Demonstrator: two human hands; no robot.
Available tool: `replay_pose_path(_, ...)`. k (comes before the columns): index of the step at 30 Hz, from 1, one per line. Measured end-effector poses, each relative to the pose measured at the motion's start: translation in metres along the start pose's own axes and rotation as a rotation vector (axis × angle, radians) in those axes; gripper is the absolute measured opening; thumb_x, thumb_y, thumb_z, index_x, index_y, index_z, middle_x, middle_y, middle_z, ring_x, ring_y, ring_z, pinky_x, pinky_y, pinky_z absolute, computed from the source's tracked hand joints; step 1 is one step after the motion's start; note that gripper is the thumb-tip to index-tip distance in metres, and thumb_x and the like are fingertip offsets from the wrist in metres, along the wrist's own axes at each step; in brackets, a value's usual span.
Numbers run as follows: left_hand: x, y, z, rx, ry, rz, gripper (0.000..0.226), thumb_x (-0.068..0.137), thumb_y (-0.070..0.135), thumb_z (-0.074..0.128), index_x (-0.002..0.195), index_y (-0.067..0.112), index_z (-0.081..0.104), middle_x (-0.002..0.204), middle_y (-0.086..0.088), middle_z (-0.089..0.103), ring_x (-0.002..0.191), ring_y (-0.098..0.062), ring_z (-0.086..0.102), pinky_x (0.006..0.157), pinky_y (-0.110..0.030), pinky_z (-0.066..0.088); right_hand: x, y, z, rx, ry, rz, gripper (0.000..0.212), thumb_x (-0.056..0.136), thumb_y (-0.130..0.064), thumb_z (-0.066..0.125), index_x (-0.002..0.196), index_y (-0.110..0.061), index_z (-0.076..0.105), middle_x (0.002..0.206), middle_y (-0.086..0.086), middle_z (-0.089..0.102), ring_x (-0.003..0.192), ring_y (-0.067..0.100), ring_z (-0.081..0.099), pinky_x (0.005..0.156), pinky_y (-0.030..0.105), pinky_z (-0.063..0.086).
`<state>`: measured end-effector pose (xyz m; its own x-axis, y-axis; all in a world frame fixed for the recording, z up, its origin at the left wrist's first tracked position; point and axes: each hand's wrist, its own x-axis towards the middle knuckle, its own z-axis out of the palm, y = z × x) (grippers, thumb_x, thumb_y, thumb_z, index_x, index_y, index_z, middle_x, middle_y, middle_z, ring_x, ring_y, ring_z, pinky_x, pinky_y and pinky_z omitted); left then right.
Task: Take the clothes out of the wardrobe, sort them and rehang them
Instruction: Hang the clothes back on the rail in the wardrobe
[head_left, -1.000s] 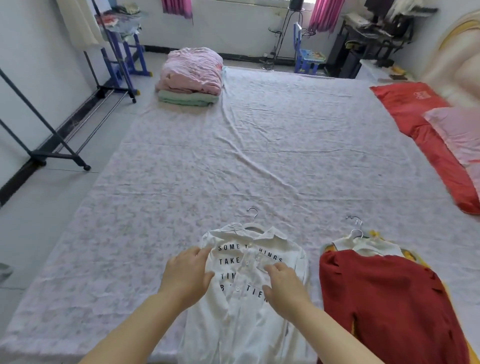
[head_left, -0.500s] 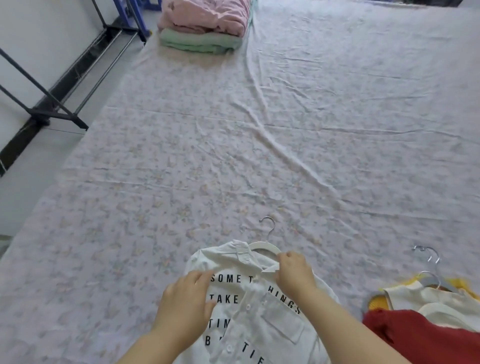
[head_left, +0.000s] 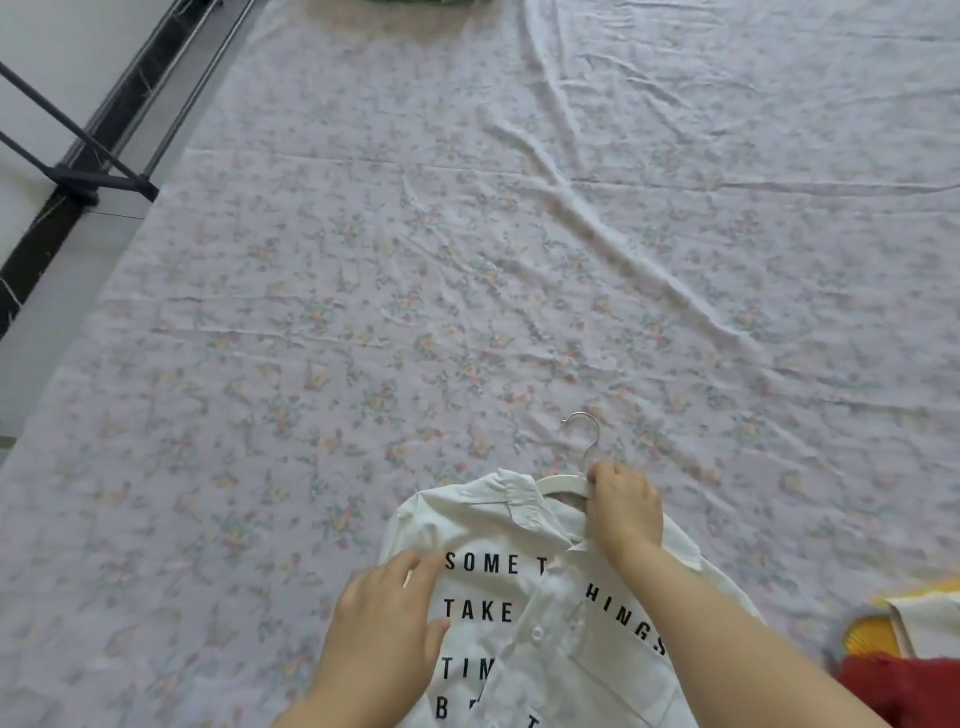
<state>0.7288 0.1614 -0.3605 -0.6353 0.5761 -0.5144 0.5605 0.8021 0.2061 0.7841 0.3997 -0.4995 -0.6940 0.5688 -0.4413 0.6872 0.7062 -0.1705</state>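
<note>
Shirt (head_left: 519, 597), white with black lettering, lies flat at lower centre of frame on floral sheet (head_left: 415, 312), collar pointing up-frame. White hanger (head_left: 563, 483) sits inside collar, metal hook sticking out over sheet. My right hand (head_left: 623, 512) grips hanger just below hook, fingers curled round it. My left hand (head_left: 387, 618) rests flat on shirt front beside word SOME, fingers straight, holding nothing. Red garment (head_left: 898, 686) at lower right corner, yellow garment (head_left: 862, 631) just above it. Dark rack foot (head_left: 98, 182) on floor, upper left.
</note>
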Motion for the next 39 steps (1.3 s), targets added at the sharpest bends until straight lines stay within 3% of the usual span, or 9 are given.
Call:
replay_pose_path(3, -0.009, -0.013, 0.01, -0.036, 0.017, -0.025, 0.058, 0.092, 0.047, 0.041, 0.143, 0.037, 0.015, 0.136, 0.015, 0.031, 0.122, -0.008, 0.038, 0.101, -0.026, 0.027, -0.011, -0.004, -0.003, 0.203, 0.048, 0.017, 0.012, 0.092, -0.02, 0.049, 0.101, -0.018, 0.056, 0.103, -0.001, 0.056, 0.085, 0.021, 0.05, 0.068, 0.029, 0.032)
replay_pose_path(5, -0.016, -0.019, 0.01, -0.025, 0.048, -0.031, 0.056, 0.094, 0.047, 0.036, 0.143, 0.037, 0.012, 0.139, 0.017, 0.025, 0.125, -0.006, 0.032, 0.104, -0.025, 0.023, -0.026, -0.007, -0.011, 0.348, 0.083, 0.003, 0.011, 0.091, -0.015, 0.049, 0.1, -0.016, 0.055, 0.1, 0.0, 0.054, 0.078, 0.021, 0.051, 0.06, 0.032, 0.038)
replay_pose_path(14, -0.082, -0.015, -0.029, -0.09, 0.136, -0.034, 0.053, 0.094, 0.042, 0.037, 0.143, 0.03, 0.019, 0.135, 0.012, 0.033, 0.124, -0.009, 0.034, 0.1, -0.027, 0.025, -0.15, -0.05, -0.078, 0.507, 0.156, -0.164, 0.015, 0.086, -0.01, 0.058, 0.082, -0.024, 0.056, 0.081, -0.011, 0.057, 0.072, 0.008, 0.051, 0.057, 0.018, 0.035)
replay_pose_path(24, -0.256, -0.058, -0.077, -0.254, 0.549, 0.02, 0.049, 0.095, 0.036, 0.041, 0.141, 0.028, 0.026, 0.143, 0.01, 0.026, 0.132, -0.008, 0.021, 0.105, -0.021, 0.015, -0.361, -0.169, -0.168, 0.451, 0.238, -0.534, 0.016, 0.077, -0.008, 0.069, 0.085, -0.021, 0.065, 0.082, -0.018, 0.058, 0.071, 0.001, 0.052, 0.064, 0.02, 0.042)
replay_pose_path(27, -0.331, -0.09, -0.078, -0.256, 0.667, 0.013, 0.049, 0.095, 0.041, 0.039, 0.141, 0.03, 0.027, 0.142, 0.011, 0.029, 0.133, -0.009, 0.02, 0.11, -0.026, 0.007, -0.435, -0.212, -0.179, 0.41, 0.236, -0.681, 0.019, 0.072, -0.01, 0.073, 0.081, -0.025, 0.066, 0.077, -0.021, 0.06, 0.068, -0.003, 0.052, 0.061, 0.013, 0.039)
replay_pose_path(29, -0.388, -0.114, -0.077, -0.291, 0.764, -0.022, 0.049, 0.094, 0.039, 0.04, 0.141, 0.027, 0.031, 0.138, 0.01, 0.038, 0.131, -0.011, 0.028, 0.111, -0.031, 0.01, -0.483, -0.242, -0.184, 0.397, 0.247, -0.788, 0.022, 0.068, -0.009, 0.076, 0.077, -0.027, 0.066, 0.071, -0.022, 0.06, 0.069, -0.002, 0.054, 0.061, 0.009, 0.038)
replay_pose_path(32, -0.474, -0.151, -0.074, -0.386, 0.943, -0.097, 0.044, 0.088, 0.033, 0.048, 0.129, 0.019, 0.051, 0.114, 0.004, 0.061, 0.107, -0.018, 0.054, 0.102, -0.037, 0.031, -0.55, -0.293, -0.185, 0.358, 0.268, -0.938, 0.028, 0.066, -0.01, 0.076, 0.072, -0.033, 0.063, 0.063, -0.026, 0.056, 0.077, -0.011, 0.052, 0.065, 0.003, 0.035)
replay_pose_path(35, -0.555, -0.191, -0.068, -0.429, 1.079, -0.228, 0.038, 0.088, 0.03, 0.053, 0.126, 0.026, 0.054, 0.113, 0.009, 0.062, 0.105, -0.014, 0.054, 0.092, -0.025, 0.028, -0.613, -0.349, -0.179, 0.297, 0.245, -1.103, 0.037, 0.07, -0.014, 0.075, 0.072, -0.043, 0.053, 0.065, -0.026, 0.057, 0.083, -0.014, 0.05, 0.068, 0.004, 0.035)
replay_pose_path(39, -0.655, -0.244, -0.056, -0.428, 1.246, -0.438, 0.035, 0.089, 0.03, 0.055, 0.124, 0.033, 0.055, 0.113, 0.015, 0.063, 0.107, -0.007, 0.053, 0.087, -0.019, 0.026, -0.689, -0.427, -0.161, 0.23, 0.228, -1.343, 0.026, 0.077, -0.019, 0.07, 0.083, -0.04, 0.056, 0.079, -0.024, 0.06, 0.073, -0.004, 0.054, 0.066, 0.009, 0.04)
